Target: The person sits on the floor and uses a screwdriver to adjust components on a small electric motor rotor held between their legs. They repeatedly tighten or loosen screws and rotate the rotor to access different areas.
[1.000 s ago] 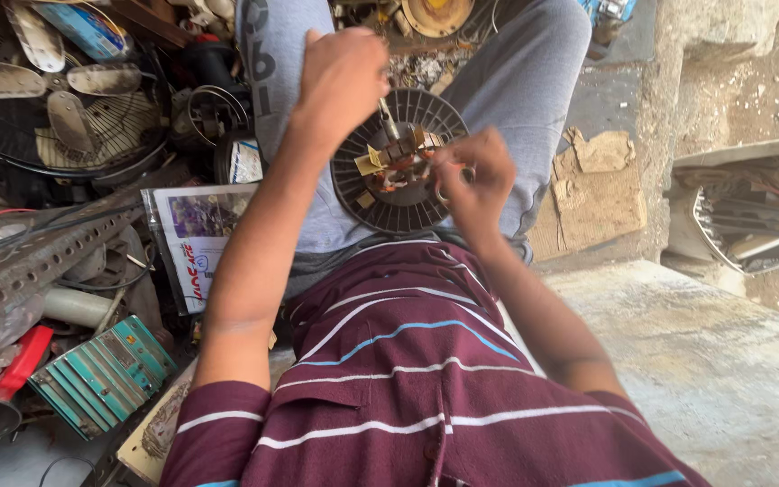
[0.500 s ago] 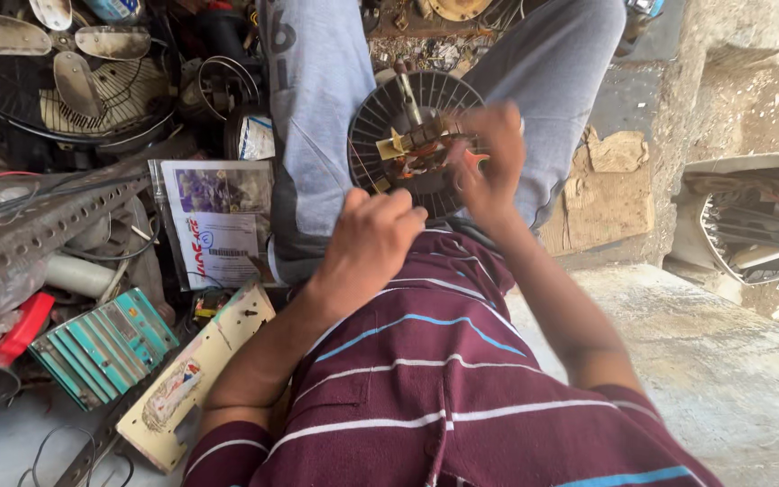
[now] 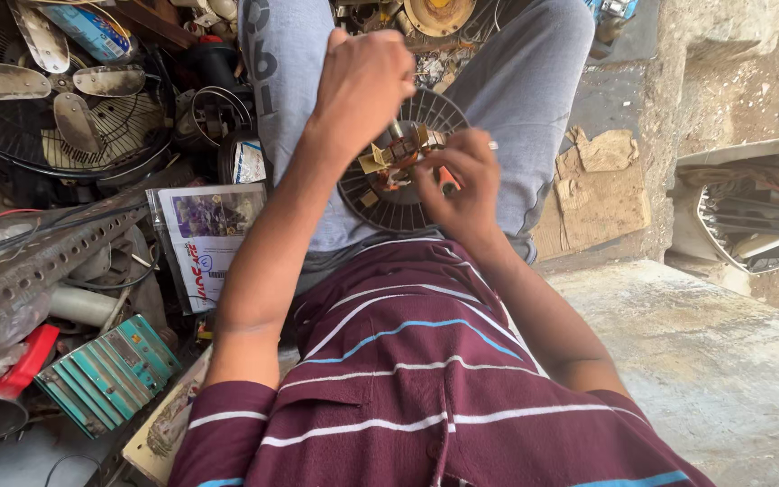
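Black plastic ribs fan out from the round fan grille that rests in the person's lap, upper centre of the frame, propped between the grey-trousered thighs so it cannot roll. At its hub sits a small motor with brassy, copper-coloured parts, turned face up towards the camera, likely so the work stays in sight. The left hand comes down from above with its fingers closed round a thin metal tool, probably a screwdriver, whose shaft points into the motor; the tip is hidden. The right hand is curled against the right side of the hub, fingers pinched on something small with a touch of orange-red, and it seems to steady the motor; exactly what it pinches I cannot tell. The two hands are close together over the hub, not touching.

At upper left lies a wire fan cage with metal blades. Below it, a perforated metal angle bar crosses the left edge, with a printed packet beside it and a teal finned part at lower left. A concrete slab fills the lower right.
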